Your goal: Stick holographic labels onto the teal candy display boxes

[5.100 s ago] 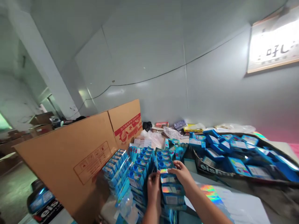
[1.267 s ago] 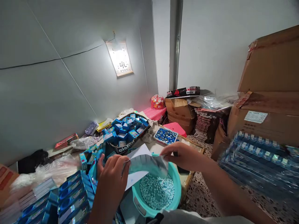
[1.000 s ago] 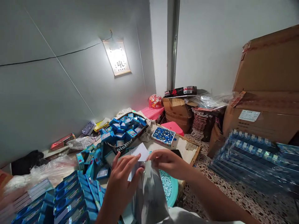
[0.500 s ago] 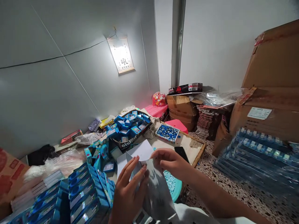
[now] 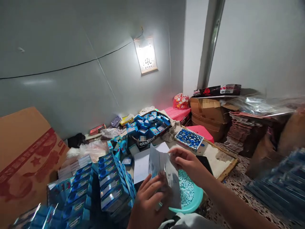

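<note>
A silver-grey folded sheet or foil pouch [image 5: 175,187] stands upright between my hands, its top parted into two leaves. My right hand [image 5: 184,160] pinches its upper right edge between thumb and fingers. Lower down, my left hand [image 5: 152,194] curls around the left side of the sheet, the thumb partly smeared by motion. Just beyond, white card or paper [image 5: 141,168] lies on the table. Below my right hand sits a turquoise basin [image 5: 199,194] holding many small pale-blue pellets [image 5: 186,187], partly hidden by the sheet.
Rows of blue packs [image 5: 111,184] stand on the left beside a large carton [image 5: 28,152]. A black box [image 5: 145,143] heaped with small blue packs and a tray [image 5: 190,138] of blue round pieces lie farther back. Stacked cardboard [image 5: 243,127] and clear-blue packaging [image 5: 281,184] are at right.
My view has swung left, so the scene sits farther right and the carton shows more. My left hand has slid lower on the sheet. More of the basin is visible.
</note>
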`<state>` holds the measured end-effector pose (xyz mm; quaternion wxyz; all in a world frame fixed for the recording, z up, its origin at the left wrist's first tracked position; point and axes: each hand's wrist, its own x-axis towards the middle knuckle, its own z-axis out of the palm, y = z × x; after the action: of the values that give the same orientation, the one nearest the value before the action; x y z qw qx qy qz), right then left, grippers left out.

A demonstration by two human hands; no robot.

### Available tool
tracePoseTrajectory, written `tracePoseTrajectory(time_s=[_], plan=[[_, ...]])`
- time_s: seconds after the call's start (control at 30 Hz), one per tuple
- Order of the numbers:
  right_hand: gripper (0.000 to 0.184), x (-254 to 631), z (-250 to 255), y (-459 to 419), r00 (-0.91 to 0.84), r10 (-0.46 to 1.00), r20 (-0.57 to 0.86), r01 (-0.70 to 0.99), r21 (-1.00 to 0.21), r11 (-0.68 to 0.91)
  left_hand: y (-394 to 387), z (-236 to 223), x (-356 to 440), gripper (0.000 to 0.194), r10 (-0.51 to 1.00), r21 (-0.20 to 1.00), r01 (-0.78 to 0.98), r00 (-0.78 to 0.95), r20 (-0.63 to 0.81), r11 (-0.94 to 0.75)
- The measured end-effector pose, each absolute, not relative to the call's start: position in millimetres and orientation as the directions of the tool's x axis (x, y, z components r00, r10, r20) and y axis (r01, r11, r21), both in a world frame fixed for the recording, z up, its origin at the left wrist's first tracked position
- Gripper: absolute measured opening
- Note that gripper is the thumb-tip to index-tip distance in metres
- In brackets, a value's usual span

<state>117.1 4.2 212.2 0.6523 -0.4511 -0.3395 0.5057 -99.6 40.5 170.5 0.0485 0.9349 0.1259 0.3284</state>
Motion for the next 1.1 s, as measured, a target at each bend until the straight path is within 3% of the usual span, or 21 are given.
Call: tracePoseTrajectory(time_s=[0.27, 0.4, 0.47, 0.6, 0.73, 0.83, 0.9, 0.97, 1.03, 1.1], plan=[[0.029, 92, 208, 32, 0.095, 0.995, -0.036, -0.362, -0.932, 0.001, 27, 147, -132, 0.018, 0.589, 0.5, 0.311, 0.431, 0.684, -0.808], [0.033, 91, 198, 61, 0.07, 0.996, -0.046, -0.338, -0.941, -0.02, 9, 164, -147, 0.005, 0.867, 0.785, 0.389, 0.082, 0.492, -0.482], [0.034, 96, 177, 79, 0.108, 0.993, -0.054, -0.279, -0.96, -0.022, 0, 178, -153, 0.018, 0.915, 0.904, 0.271, -0.146, 0.377, -0.329], [0.046, 111, 99, 108, 0.22, 0.974, -0.051, -0.087, -0.996, -0.033, -11, 204, -167, 0.043, 0.87, 0.954, 0.055, -0.397, 0.292, -0.295], [0.073, 124, 21, 118, 0.312, 0.927, -0.208, -0.063, -0.978, -0.198, -15, 214, -183, 0.051, 0.833, 0.971, 0.093, -0.499, 0.238, -0.221], [0.084, 133, -6, 118, 0.393, 0.878, -0.274, -0.02, -0.957, -0.289, -18, 211, -191, 0.053, 0.835, 0.973, 0.108, -0.5, 0.231, -0.204], [0.084, 138, -7, 116, 0.466, 0.863, -0.192, 0.158, -0.943, -0.295, -19, 208, -194, 0.054, 0.834, 0.967, 0.129, -0.489, 0.256, -0.222], [0.076, 140, 0, 113, 0.519, 0.854, 0.027, 0.426, -0.875, -0.231, -19, 205, -194, 0.053, 0.824, 0.956, 0.192, -0.486, 0.289, -0.222], [0.061, 136, 15, 110, 0.437, 0.861, 0.261, 0.629, -0.772, -0.086, -18, 201, -192, 0.051, 0.81, 0.937, 0.283, -0.488, 0.326, -0.207], [0.048, 124, 39, 105, 0.256, 0.905, 0.34, 0.632, -0.767, 0.109, -18, 197, -188, 0.044, 0.797, 0.901, 0.384, -0.47, 0.379, -0.202]])
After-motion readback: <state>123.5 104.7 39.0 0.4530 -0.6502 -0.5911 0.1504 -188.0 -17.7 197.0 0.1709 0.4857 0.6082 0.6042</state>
